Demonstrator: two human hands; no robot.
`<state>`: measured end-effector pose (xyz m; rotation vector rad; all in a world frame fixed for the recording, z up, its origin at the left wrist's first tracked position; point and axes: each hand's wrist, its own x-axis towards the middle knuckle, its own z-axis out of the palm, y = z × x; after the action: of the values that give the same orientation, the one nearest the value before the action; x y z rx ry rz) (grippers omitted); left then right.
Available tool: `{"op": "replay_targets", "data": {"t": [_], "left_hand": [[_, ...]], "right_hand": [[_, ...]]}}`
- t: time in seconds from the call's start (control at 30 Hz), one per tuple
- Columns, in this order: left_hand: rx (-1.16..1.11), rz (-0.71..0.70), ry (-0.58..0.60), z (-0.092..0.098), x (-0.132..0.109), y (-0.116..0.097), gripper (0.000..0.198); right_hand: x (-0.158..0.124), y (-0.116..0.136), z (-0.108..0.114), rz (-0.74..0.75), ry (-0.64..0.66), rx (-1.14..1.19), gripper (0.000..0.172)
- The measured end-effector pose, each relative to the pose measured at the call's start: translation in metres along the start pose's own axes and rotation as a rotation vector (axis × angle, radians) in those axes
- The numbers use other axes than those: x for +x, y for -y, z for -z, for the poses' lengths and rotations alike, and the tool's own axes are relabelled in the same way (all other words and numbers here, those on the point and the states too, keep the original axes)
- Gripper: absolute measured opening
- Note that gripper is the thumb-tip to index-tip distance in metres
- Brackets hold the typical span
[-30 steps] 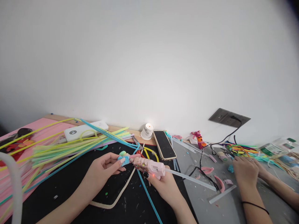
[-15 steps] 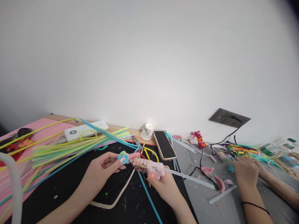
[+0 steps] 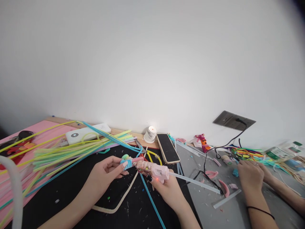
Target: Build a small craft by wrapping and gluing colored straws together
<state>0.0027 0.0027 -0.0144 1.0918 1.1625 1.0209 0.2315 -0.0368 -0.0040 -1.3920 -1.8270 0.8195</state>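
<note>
Though it's pink, the glue gun (image 3: 156, 171) seems crusted in front.

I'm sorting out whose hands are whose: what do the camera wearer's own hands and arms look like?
The left hand and right hand are ungloved; no sleeves show on the forearms. The right thumbnail is black, the left thumbnail pale.

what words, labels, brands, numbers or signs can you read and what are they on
None can be read.
White device: marks on its round dark spot, too small to read.
White cup: dark markings, too blurred.
Green-and-white label, far right: too blurred.
</note>
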Motion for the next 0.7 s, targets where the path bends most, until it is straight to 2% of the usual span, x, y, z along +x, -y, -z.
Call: {"op": "replay_targets", "data": {"t": [0.1,0.33,0.57,0.7], "left_hand": [[0.010,-0.016,0.013,-0.0008,-0.0018,-0.0006,0.034],[0.006,-0.007,0.014,-0.0022,-0.0023,-0.0016,0.034],[0.012,-0.019,0.016,-0.0014,-0.0030,-0.0010,0.032],[0.000,0.002,0.009,-0.0012,-0.0022,-0.0015,0.034]], "right_hand": [[-0.0006,0.0000,-0.0006,-0.045,-0.005,0.014,0.013],[0.0014,0.0037,0.0000,-0.010,-0.027,0.050,0.014],[0.0010,0.0015,-0.0002,-0.053,-0.021,0.051,0.021],[0.0018,0.0036,0.0012,-0.036,-0.006,0.045,0.015]]}}
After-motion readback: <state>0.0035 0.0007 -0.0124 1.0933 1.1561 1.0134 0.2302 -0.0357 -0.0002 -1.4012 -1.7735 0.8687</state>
